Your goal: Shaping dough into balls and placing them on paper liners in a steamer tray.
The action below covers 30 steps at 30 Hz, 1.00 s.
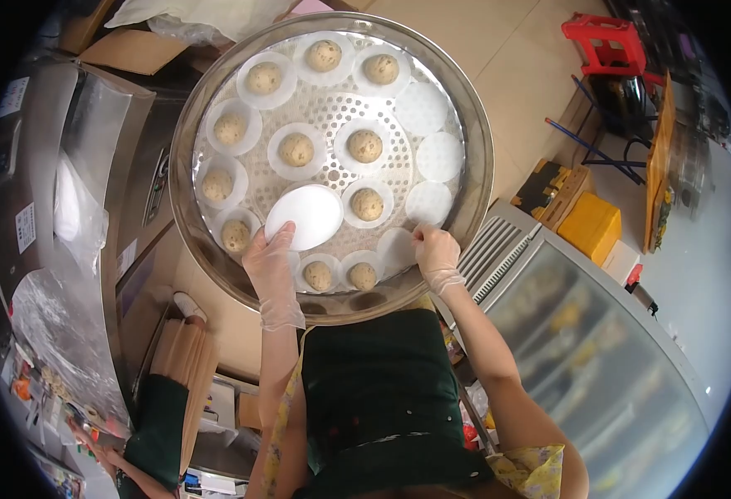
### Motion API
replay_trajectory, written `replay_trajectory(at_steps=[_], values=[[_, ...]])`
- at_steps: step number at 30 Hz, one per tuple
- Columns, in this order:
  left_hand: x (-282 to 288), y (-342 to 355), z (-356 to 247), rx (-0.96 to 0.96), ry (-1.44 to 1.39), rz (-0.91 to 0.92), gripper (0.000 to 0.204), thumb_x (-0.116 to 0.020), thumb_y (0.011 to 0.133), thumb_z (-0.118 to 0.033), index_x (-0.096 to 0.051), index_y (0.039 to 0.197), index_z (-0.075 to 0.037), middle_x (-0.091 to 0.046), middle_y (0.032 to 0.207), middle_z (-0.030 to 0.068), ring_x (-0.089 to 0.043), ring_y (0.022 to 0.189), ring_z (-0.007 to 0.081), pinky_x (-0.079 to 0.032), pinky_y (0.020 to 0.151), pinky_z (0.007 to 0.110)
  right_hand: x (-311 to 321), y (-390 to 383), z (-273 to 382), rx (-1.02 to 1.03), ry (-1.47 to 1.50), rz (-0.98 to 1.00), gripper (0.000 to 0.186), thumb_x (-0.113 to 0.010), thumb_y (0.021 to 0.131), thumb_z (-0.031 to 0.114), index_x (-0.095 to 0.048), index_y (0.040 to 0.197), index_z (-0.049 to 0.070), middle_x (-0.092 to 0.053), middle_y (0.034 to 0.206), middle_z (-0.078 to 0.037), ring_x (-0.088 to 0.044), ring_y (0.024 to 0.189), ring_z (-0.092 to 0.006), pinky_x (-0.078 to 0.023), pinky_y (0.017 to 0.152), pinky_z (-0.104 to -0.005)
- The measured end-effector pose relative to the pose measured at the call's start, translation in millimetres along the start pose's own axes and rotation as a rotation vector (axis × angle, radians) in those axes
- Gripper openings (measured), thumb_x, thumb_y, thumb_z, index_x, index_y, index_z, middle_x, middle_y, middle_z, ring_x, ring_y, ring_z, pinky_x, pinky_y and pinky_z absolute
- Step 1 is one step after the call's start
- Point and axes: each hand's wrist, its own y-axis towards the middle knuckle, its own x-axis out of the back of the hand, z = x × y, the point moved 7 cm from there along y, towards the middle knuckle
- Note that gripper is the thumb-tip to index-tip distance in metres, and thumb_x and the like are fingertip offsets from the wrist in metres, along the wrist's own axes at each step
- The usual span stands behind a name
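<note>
A large round metal steamer tray (181, 195) with a perforated bottom lies in front of me. Speckled beige dough balls (296, 150) sit singly on thin white paper rounds around its rim and in its middle. Along the right side, several paper rounds (439, 157) lie bare. My left hand (271, 262), in a clear plastic glove, grips a stack of white paper rounds (305, 216) above the tray. At the lower right rim, my gloved right hand (437, 256) is closed in a pinch at the edge of a bare paper round (394, 249).
A glass-topped freezer (581, 333) stands right, with a yellow box (590, 226) behind it. A red stool (602, 41) is on the tiled floor at the far right. Steel equipment (83, 133) lines the left. Another person in a dark green apron (156, 424) works at lower left.
</note>
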Motion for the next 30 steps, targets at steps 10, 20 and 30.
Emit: replay_trajectory(at_steps=[10,20,30], values=[[14,-3,1,0.017,0.024,-0.058,0.023,-0.070,0.087,-0.004,-0.070,0.108,0.007,-0.070,0.095,0.0054,-0.062,0.083,0.0094,-0.050,0.076,0.024,0,1,4,0.001,-0.093,-0.077,0.019,-0.075,0.079,0.020,-0.062,0.088,0.008,-0.070,0.081,-0.015,-0.070,0.077,-0.0330,-0.055,0.066,-0.0433],[95,-27,-14,-0.033,-0.365,-0.366,0.027,-0.070,0.089,-0.005,-0.067,0.114,0.005,-0.071,0.099,0.0083,-0.066,0.086,0.0127,-0.052,0.078,0.025,75,15,162,0.456,0.348,-0.432,0.045,-0.077,0.080,0.019,-0.060,0.120,0.008,-0.066,0.103,-0.014,-0.068,0.084,-0.0315,-0.055,0.072,-0.0415],[133,-28,7,0.018,-0.427,-0.397,0.027,-0.068,0.088,-0.001,-0.066,0.114,0.007,-0.070,0.101,0.0100,-0.066,0.089,0.0148,-0.051,0.084,0.028,20,60,253,0.579,0.095,-0.419,0.056,-0.074,0.079,0.017,-0.055,0.131,0.009,-0.057,0.128,-0.013,-0.060,0.110,-0.0313,-0.055,0.084,-0.0405]])
